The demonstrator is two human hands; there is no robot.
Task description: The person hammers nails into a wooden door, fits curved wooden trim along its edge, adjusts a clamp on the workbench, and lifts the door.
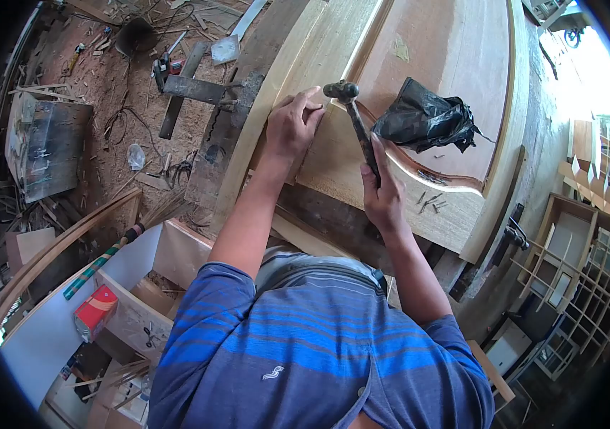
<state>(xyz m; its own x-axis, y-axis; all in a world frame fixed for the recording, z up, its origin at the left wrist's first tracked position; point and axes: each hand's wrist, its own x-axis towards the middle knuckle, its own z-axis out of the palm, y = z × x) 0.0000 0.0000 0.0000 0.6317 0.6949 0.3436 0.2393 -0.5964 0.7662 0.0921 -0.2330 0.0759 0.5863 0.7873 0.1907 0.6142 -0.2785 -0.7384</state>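
Note:
My right hand (385, 193) grips a hammer (361, 132) by its dark handle, the head pointing up and away from me. Close to the hammer head, my left hand (293, 125) rests at the edge of a pale wooden door panel (398, 187). Its thumb and fingers are pinched together, and whatever they hold is too small to make out. A crumpled black plastic bag (430, 118) lies on the panel, just beyond my right hand. Several loose nails (431, 203) are scattered on the wood to the right of that hand.
A clamp (511, 236) sits by the panel's right edge, and a metal bar clamp (194, 89) at the left. Wood shavings cover the floor (105, 136). An open cabinet frame (133, 304) with a red box (96, 312) stands at lower left. Wooden lattice frames (576, 279) stand right.

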